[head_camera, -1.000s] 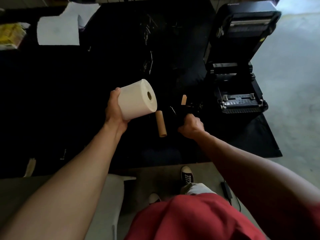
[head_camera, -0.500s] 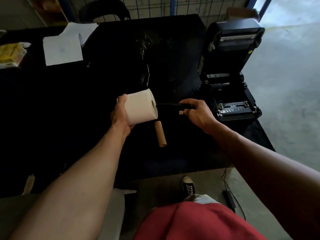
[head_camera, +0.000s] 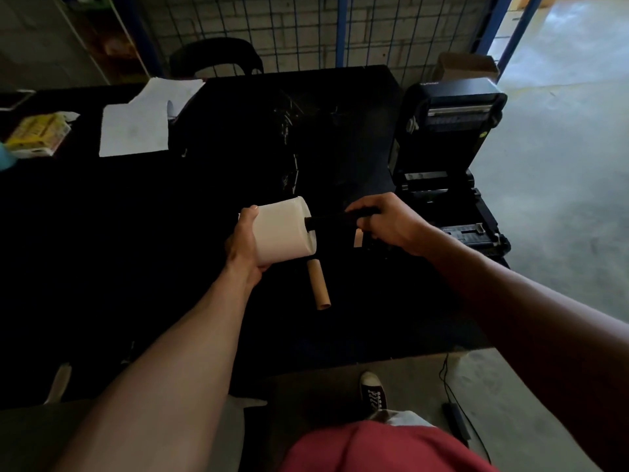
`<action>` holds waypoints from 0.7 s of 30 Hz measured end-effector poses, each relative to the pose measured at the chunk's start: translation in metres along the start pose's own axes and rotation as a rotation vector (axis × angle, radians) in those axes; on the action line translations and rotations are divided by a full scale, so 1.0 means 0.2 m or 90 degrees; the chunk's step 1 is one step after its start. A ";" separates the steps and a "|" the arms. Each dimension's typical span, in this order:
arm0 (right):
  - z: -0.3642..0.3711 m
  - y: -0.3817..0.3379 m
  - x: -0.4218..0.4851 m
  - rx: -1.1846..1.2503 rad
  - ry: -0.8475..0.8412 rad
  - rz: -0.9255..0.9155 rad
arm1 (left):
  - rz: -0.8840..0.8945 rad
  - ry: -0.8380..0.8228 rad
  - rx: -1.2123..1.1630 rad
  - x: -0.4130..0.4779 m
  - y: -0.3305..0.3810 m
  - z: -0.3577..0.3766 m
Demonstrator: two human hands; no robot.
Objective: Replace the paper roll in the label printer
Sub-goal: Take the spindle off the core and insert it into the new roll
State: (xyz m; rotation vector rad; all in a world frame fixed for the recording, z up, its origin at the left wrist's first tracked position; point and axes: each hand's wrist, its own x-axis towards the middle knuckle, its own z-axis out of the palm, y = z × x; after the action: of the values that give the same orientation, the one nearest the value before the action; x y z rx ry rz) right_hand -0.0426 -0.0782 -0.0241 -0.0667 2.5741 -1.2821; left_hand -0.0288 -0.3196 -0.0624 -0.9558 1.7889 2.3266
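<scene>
My left hand [head_camera: 243, 241] grips a white paper roll [head_camera: 280, 231] held sideways above the black table [head_camera: 136, 233]. My right hand [head_camera: 391, 223] holds a black spindle rod [head_camera: 332, 221] whose tip sits in the roll's core hole. An empty brown cardboard core [head_camera: 319, 284] lies on the table just below the roll. A small tan piece [head_camera: 357, 239] shows under my right hand. The black label printer [head_camera: 449, 158] stands at the table's right edge with its lid raised and its bay open.
White paper sheets [head_camera: 136, 126] and a yellow packet [head_camera: 37, 132] lie at the far left of the table. A wire fence stands behind the table. A cable and adapter [head_camera: 454, 420] lie on the concrete floor by my shoe [head_camera: 372, 391].
My right hand lifted the black spindle from the table and moved it left until its tip entered the roll's core. The left hand kept holding the roll.
</scene>
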 end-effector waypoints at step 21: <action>0.26 -0.17 0.00 0.142 0.082 -0.040 | -0.040 -0.079 -0.049 -0.04 0.02 0.07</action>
State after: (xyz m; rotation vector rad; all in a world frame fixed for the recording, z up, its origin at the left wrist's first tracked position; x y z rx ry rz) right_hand -0.0319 -0.1390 -0.0260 -0.0218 2.5322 -1.6376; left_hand -0.0297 -0.3062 -0.0542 -0.8430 1.6120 2.3745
